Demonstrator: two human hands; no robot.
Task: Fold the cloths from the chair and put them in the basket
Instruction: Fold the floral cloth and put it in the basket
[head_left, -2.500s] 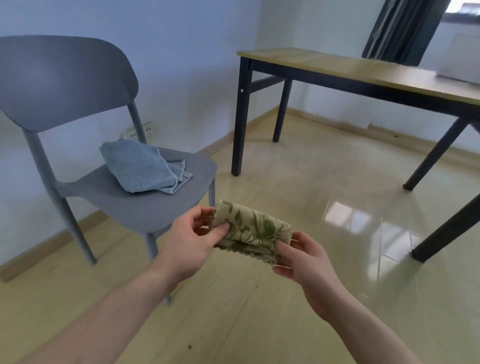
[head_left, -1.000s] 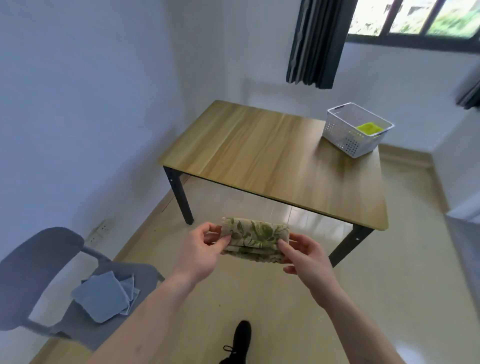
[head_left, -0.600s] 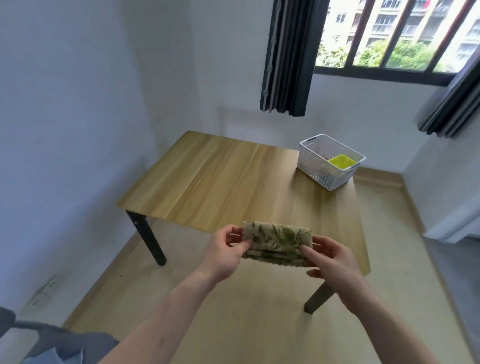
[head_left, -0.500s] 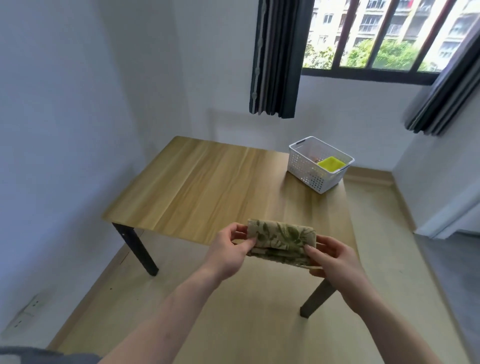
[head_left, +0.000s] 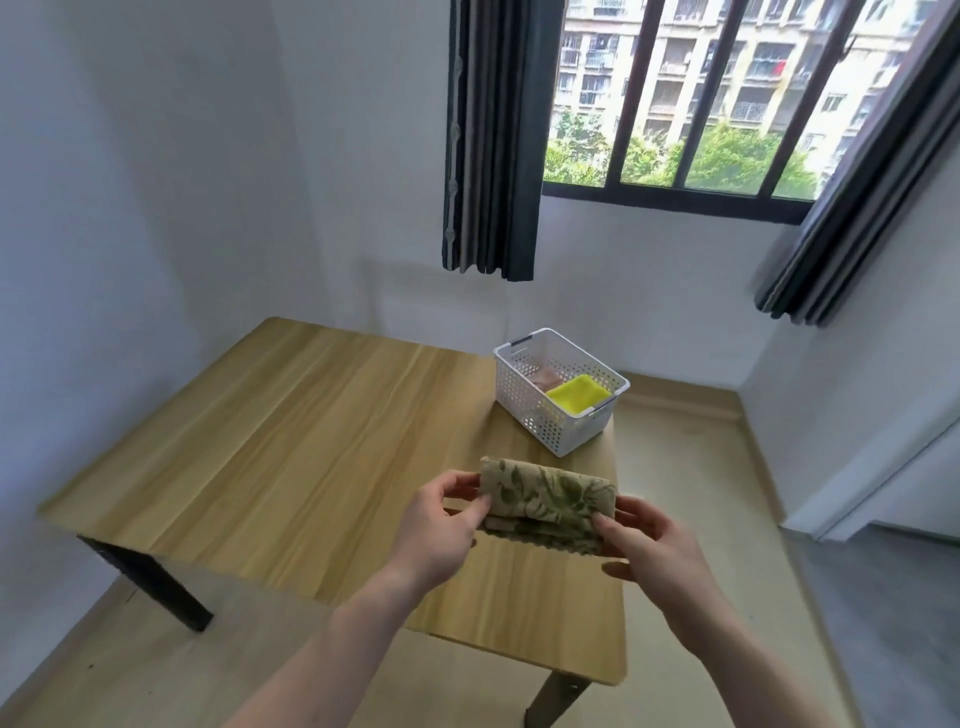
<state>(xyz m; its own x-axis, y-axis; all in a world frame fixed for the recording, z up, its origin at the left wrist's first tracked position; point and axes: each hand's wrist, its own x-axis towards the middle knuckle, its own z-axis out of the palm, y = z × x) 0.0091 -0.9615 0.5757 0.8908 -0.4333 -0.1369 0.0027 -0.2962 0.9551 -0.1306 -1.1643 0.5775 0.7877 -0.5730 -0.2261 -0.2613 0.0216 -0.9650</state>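
Above the near end of the wooden surface, a folded leaf-print cloth was held level between both hands. Left hand pinched its left end, thumb on top; right hand pinched its right end the same way, each grip closed on the fabric. Farther off, a white perforated basket stood at the surface's far right corner, holding a yellow cloth and a pinkish one beside it
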